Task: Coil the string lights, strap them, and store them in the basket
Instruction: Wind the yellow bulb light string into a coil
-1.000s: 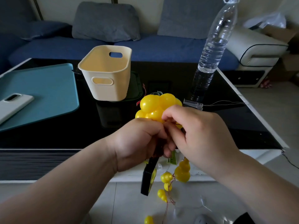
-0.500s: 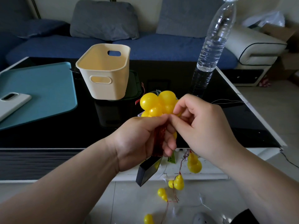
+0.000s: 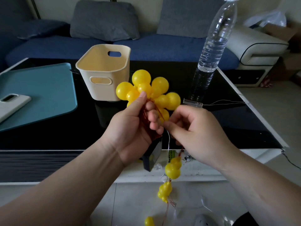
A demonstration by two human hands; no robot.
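My left hand (image 3: 133,131) grips a coiled bundle of string lights (image 3: 146,90): yellow gourd-shaped bulbs fan out above my fingers and reddish wire is wound in my palm. A black battery box (image 3: 152,158) hangs below that hand. My right hand (image 3: 195,134) pinches the loose wire just right of the bundle. The free end of the strand (image 3: 172,168) dangles from it toward the floor with more yellow gourds. The cream basket (image 3: 104,70) stands empty on the black table behind the bundle.
A clear water bottle (image 3: 211,51) stands right of the basket. A small clear clip with thin wire (image 3: 193,102) lies near its base. A teal mat (image 3: 40,92) with a white phone (image 3: 11,106) covers the table's left. A blue sofa sits behind.
My left hand has turned palm-up and raised the bundle, so the bulbs now fan out. My right hand has come off the bundle, dropped lower right, and drawn the hanging strand up.
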